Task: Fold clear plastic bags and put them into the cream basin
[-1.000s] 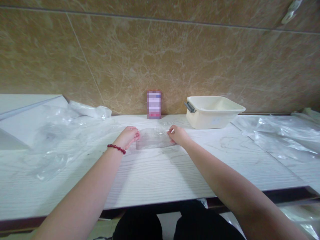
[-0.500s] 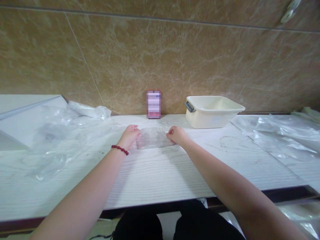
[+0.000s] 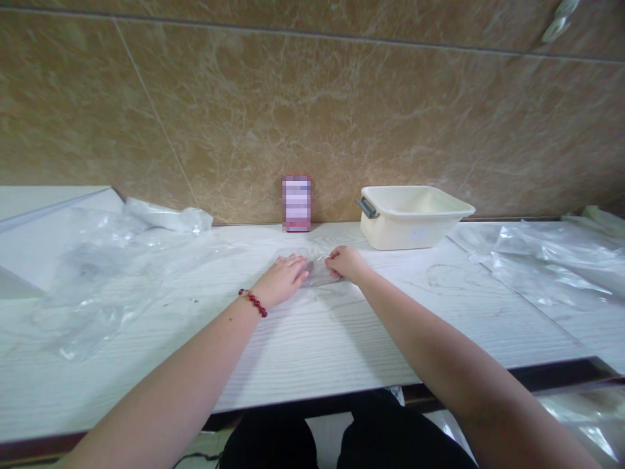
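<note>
Wht table (image 3: 303, 352), brn marbled wall (image 3: 312, 98) behind, L hand (image 3: 280, 281) spread on clr plastic (image 3: 318, 273), R hand (image 3: 346, 263) pinching it

The left hand (image 3: 283, 280), right hand (image 3: 346, 266) and flat clear plastic piece (image 3: 317, 277) block the centre of the frame. Below them, the white wood-grain tabletop (image 3: 293, 355) lies bare between the forearms (image 3: 439, 345) to its near edge; more room runs right of centre, below the cream rectangular plastic tub (image 3: 407, 231). A gap parts that tub from the upright, pink-edged rectangular panel (image 3: 296, 203). Crumpled clear sheeting (image 3: 97, 286) crowds the left, loose transparent film (image 3: 547, 260) the far right.
</note>
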`<state>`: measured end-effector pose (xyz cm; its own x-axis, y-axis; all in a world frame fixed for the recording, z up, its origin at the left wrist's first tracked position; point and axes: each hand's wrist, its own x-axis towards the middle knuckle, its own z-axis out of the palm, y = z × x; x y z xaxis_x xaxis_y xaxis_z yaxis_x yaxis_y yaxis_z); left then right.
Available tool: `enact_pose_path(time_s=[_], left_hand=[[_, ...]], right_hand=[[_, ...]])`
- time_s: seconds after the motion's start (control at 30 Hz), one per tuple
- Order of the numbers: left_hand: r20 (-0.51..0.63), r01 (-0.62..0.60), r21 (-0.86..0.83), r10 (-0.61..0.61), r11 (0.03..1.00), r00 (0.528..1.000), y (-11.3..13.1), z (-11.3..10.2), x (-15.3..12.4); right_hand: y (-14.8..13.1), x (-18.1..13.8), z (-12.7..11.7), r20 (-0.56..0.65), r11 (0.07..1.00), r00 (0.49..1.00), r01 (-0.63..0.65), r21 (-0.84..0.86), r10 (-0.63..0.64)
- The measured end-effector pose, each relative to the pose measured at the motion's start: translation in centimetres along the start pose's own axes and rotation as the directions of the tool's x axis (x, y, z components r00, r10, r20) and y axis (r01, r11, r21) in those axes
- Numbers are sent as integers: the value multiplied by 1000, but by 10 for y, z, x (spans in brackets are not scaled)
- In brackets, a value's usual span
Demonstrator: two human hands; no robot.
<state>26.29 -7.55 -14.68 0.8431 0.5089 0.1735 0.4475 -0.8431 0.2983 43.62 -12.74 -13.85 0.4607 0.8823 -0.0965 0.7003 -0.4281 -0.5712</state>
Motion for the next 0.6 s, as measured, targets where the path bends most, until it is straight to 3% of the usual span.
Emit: enact_pose_path(time_s=[0.2, 0.3, 0.4, 0.6], left_hand=[[84, 20, 77, -26, 997, 996, 2, 7, 0], [93, 20, 101, -29, 995, 995, 2, 7, -1], [95, 12, 113, -23, 994, 995, 3, 7, -2], [101, 5, 114, -17, 994, 995, 3, 8, -2]], right_hand=[[5, 7, -6, -39, 998, 997, -66, 25, 67], [8, 13, -9, -115, 979, 990, -62, 192, 86], [7, 16, -10, -83, 872, 986, -88, 482, 145], [-1, 9, -17, 61, 618, 986, -143, 773, 152]])
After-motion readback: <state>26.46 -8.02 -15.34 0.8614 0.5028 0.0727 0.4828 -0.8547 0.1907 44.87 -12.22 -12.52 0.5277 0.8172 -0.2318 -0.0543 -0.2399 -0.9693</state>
